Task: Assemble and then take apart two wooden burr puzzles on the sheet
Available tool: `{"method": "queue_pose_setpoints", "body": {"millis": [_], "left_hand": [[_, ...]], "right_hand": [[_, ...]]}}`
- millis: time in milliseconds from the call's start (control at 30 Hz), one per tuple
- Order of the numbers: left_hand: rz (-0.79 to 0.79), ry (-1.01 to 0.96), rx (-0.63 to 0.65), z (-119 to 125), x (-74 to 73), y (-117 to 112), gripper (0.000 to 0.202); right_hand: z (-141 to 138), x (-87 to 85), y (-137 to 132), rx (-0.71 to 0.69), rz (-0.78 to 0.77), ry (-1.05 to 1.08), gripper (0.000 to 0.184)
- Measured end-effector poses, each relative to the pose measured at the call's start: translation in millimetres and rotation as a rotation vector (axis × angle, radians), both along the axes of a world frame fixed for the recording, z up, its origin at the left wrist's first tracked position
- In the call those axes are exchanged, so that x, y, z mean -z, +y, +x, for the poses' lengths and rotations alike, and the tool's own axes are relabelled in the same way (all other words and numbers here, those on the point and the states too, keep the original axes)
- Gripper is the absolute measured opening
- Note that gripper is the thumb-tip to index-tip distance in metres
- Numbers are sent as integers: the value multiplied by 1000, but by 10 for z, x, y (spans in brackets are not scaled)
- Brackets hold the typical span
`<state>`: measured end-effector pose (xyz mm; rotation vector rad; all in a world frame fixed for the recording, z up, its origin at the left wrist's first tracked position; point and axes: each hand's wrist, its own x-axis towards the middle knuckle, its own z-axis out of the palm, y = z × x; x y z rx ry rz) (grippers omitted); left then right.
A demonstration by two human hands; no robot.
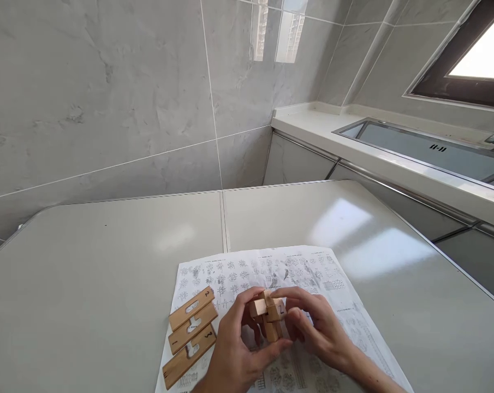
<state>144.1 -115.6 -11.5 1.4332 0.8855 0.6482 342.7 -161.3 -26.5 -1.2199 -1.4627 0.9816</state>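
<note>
Between my two hands, above the printed sheet, is a wooden burr puzzle (273, 310) of interlocked blocks, with a "2" written on one block. My left hand (240, 344) grips it from the left, index finger at the top and thumb along the lower edge. On the right side, my right hand (312, 322) has its index finger on the top and its thumb bent close to the numbered block. To the left lie three flat wooden pieces with cut-outs, marked with numbers: an upper one (201, 299), a middle one (178, 342) and a lower one (176, 371).
A large paper sheet (345, 305) printed with small diagrams lies under the hands and the wooden pieces. The glossy table (107, 273) has a seam at its middle and meets a grey tiled wall (148, 82). A counter with a sink (427, 147) stands at the right.
</note>
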Motion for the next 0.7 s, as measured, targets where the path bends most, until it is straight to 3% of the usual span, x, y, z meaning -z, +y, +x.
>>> {"method": "queue_pose_setpoints", "body": {"millis": [167,433,700], "left_hand": [[4,-73,-68,11,-46,-28,64],[77,-101,44,-21,1,3,59],[-43,-54,-25,24,-101,-62,65]], "right_hand": [[0,-21,35,7,-101,-51,36],[-3,9,34,-28,-189,-33,39],[-31,88,28,16,-106,-195,47]]}}
